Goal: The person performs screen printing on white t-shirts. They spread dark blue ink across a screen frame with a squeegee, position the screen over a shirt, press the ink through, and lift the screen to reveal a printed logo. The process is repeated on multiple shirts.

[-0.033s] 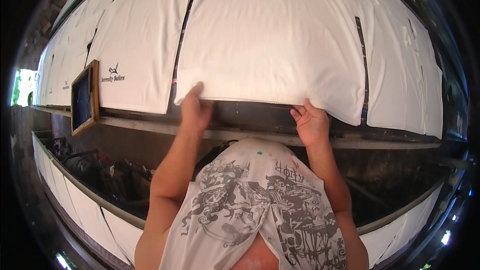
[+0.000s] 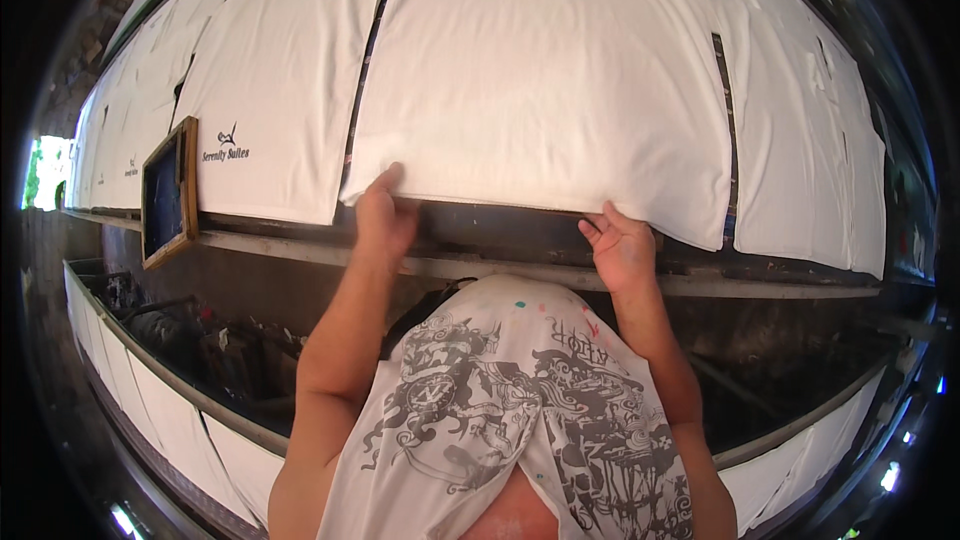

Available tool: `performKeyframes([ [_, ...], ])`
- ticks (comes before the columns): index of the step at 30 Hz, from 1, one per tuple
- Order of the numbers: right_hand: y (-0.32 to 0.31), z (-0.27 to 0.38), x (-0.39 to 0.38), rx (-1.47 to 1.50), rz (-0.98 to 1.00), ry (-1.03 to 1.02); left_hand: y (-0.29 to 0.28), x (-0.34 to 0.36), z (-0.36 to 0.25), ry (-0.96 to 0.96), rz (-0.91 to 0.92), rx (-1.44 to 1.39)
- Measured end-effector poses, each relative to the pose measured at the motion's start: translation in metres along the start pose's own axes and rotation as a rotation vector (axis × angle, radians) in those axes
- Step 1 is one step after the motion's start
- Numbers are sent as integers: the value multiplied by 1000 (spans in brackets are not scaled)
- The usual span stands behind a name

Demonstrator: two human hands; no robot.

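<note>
A plain white cloth [image 2: 540,80] with a stitched near hem is spread over the long dark table in front of me. My left hand [image 2: 386,220] pinches that hem close to its left corner, thumb and fingers closed on the fabric. Farther along the same edge, my right hand [image 2: 624,245] grips the hem with thumb and forefinger, the other fingers curled. Between the hands the hem runs nearly straight, and the right corner hangs a little lower, beyond my right hand. Dark table surface shows below the hem.
To the left lies a white cloth [image 2: 280,70] with a small dark printed logo. A wood-framed screen [image 2: 190,185] with dark blue mesh leans at the table's near edge. More white cloths [image 2: 800,140] lie to the right. A ledge [image 2: 480,268] runs along the table's front.
My left hand has shifted slightly left, drawing the cloth's near left corner with it toward the neighbouring cloth. My right hand has barely moved.
</note>
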State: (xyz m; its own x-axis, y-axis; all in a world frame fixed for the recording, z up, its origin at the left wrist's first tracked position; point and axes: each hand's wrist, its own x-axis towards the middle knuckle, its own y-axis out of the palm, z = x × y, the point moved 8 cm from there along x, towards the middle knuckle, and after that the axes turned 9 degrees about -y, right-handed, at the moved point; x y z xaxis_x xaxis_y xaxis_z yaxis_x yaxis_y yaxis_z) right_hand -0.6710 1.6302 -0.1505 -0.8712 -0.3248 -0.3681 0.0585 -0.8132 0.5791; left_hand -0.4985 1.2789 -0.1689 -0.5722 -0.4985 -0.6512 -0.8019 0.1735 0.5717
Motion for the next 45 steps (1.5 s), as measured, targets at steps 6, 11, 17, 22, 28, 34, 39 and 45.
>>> performKeyframes([
  [6,-34,-14,13,-48,-117,150,-49,3,-43,127,-198,210],
  [11,-35,8,31,-153,-133,7,-24,-2,-75,196,-89,343],
  [17,-33,40,17,-130,-52,-119,11,-33,-101,309,37,315],
  [22,-30,40,3,-120,-38,-121,11,-44,-100,298,63,293],
  [28,-51,22,-6,-292,-51,-36,-26,-37,-90,276,-17,444],
  [34,-92,39,3,-247,-298,-25,-46,-32,-96,444,-203,1105],
  [39,-125,66,15,-261,-374,-86,-40,-33,-110,488,-176,1253],
  [45,-133,79,6,-455,-306,-95,-60,-30,-119,566,-150,1298],
])
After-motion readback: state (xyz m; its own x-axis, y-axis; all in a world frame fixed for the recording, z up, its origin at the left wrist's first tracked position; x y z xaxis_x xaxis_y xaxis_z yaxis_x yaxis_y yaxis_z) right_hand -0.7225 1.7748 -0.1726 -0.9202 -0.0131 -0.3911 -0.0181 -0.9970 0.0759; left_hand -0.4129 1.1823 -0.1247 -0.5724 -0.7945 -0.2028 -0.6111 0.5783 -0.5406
